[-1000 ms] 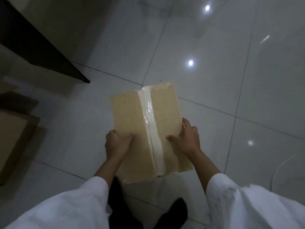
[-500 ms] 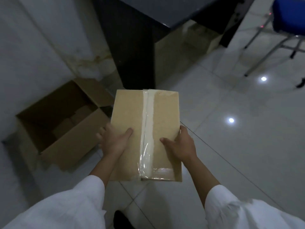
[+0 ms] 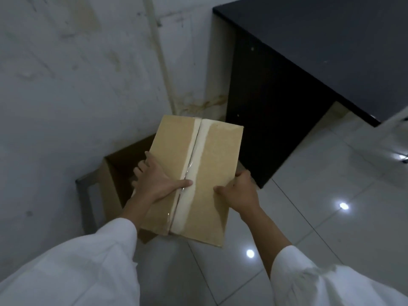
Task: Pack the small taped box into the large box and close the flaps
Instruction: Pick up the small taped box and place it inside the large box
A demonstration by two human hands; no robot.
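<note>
1. Two hands hold the small box (image 3: 194, 173) in the air, near the middle of the view, its taped seam (image 3: 192, 173) facing up and running from 12 to 6 o'clock.
2. Left hand (image 3: 159, 182) grips the box's left edge at about 9 o'clock, thumb lying across the top toward the tape, fingers (image 3: 140, 171) curled down the side.
3. Right hand (image 3: 240, 191) clamps the right edge at about 3 o'clock, thumb on top, the other fingers hidden under the box.
4. Half a second ago the large box (image 3: 112, 180) sat open on the floor off at 9 o'clock, clear of the small one. Now the small box hangs over it and covers most of its opening; only the left wall and a dark slice of the inside show.
5. That likely means the carry is nearly done and lowering comes next. The flaps cannot be made out here.
6. A black desk (image 3: 309, 62) stands at 2 o'clock, close to the box's far right corner; a grey wall (image 3: 77, 74) fills 10 o'clock.
</note>
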